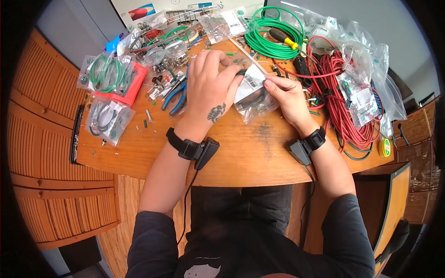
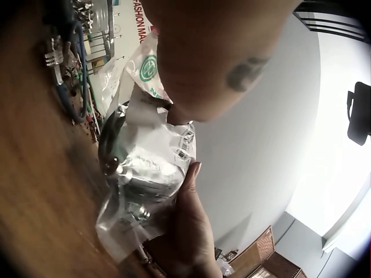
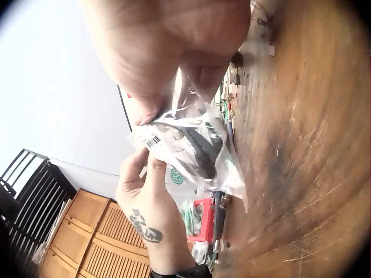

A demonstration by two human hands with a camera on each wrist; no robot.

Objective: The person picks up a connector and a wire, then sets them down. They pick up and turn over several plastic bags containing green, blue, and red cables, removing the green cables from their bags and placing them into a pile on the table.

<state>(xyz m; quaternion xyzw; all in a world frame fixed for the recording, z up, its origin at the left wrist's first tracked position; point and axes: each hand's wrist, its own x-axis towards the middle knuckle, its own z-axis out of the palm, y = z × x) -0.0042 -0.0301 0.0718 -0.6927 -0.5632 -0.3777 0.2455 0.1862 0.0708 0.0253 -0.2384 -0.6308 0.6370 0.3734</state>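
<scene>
A clear plastic bag [image 1: 252,104] with a white barcode label [image 1: 251,83] is held between both hands above the table. Dark coiled cable and a shiny metal part [image 2: 138,211] show inside it. My left hand [image 1: 209,85] pinches the bag's upper left side, its fingers bent over the edge. On the other side my right hand [image 1: 289,99] grips the label's edge between thumb and fingers. In the right wrist view the bag [image 3: 197,145] hangs below the right hand [image 3: 168,52], with the left hand [image 3: 152,202] at its label side.
Blue-handled pliers [image 1: 175,99] lie left of the hands. Bagged cables on a red tray [image 1: 137,83] stand farther left. A green wire coil [image 1: 259,39] and screwdriver [image 1: 283,39] lie behind, red cable [image 1: 340,116] at right. Small screws and parts are scattered at the back left.
</scene>
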